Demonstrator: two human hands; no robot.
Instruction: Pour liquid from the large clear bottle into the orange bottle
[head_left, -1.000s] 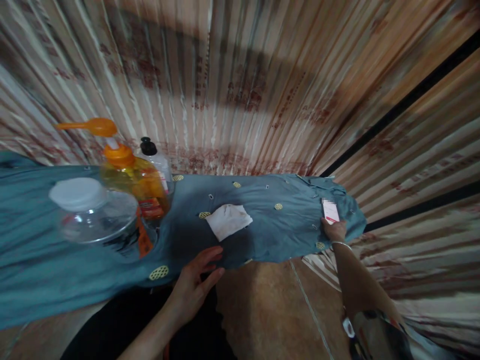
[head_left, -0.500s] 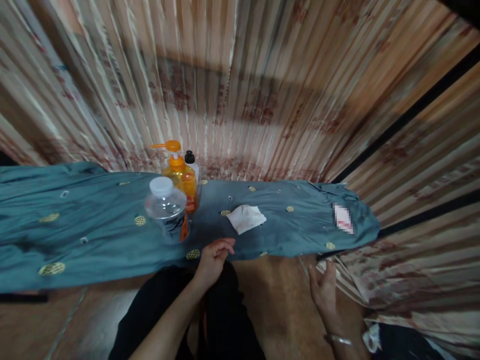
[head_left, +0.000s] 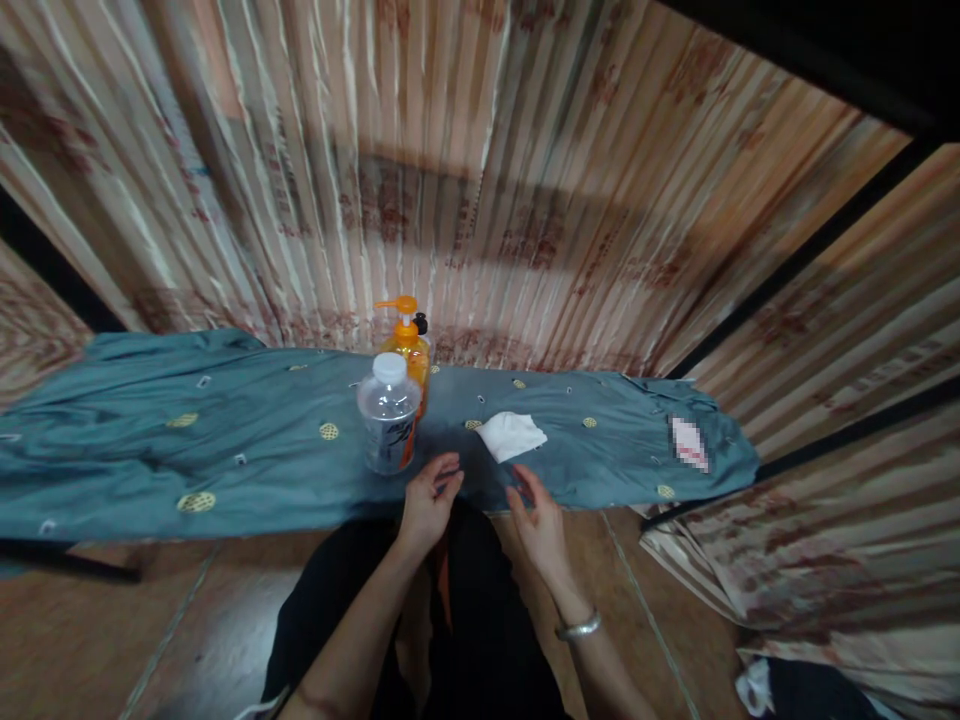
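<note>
My left hand (head_left: 432, 503) is held over the near edge of the cloth-covered table (head_left: 285, 470), fingers curved and apart, with nothing in it. To its right, my right hand (head_left: 537, 518) has its thumb and fingers spread and is also bare, a silver bangle on the wrist. Just beyond both hands lies a crumpled white tissue (head_left: 513, 436), touched by neither. A clear plastic bottle with a white cap (head_left: 390, 415) stands upright beyond my left hand. It partly hides an amber pump bottle (head_left: 409, 345), and a black-capped bottle (head_left: 421, 323) shows only its top behind that.
A blurred white and pink piece (head_left: 689, 444) lies near the table's right end. Behind the table hangs a pleated, patterned curtain (head_left: 465, 200). Black frame bars (head_left: 802, 260) slant up on the right. My dark-trousered legs are under the near edge, over a tiled floor (head_left: 622, 600).
My right hand has come in from the far right to near my left hand. My left hand's fingers have spread. The view has shifted, so the bottles appear further right.
</note>
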